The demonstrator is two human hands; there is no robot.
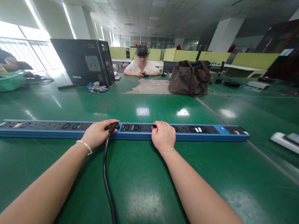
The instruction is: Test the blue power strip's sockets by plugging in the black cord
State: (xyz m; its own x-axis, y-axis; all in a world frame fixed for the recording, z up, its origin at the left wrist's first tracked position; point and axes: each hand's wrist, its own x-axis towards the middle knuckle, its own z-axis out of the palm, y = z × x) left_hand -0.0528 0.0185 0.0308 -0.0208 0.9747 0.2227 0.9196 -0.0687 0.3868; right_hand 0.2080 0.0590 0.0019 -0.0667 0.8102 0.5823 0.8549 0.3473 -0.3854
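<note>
A long blue power strip (134, 135) with black sockets lies across the green table. My left hand (97, 132) is closed on a black plug (112, 126) at the strip, left of its middle. From that plug a thick black cable (106, 177) runs down toward the bottom edge. Whether the plug is fully seated in a socket cannot be told. My right hand (163, 136) rests on the strip right of its middle, fingers curled over the near edge and top. Something small and dark shows at its fingertips, mostly hidden.
Behind the strip stand a black computer case (91, 62), gloves (97, 87) and a brown bag (185, 78). A person (142, 65) sits across the table. A green basket (6, 83) is at left, a white device (292, 144) at right.
</note>
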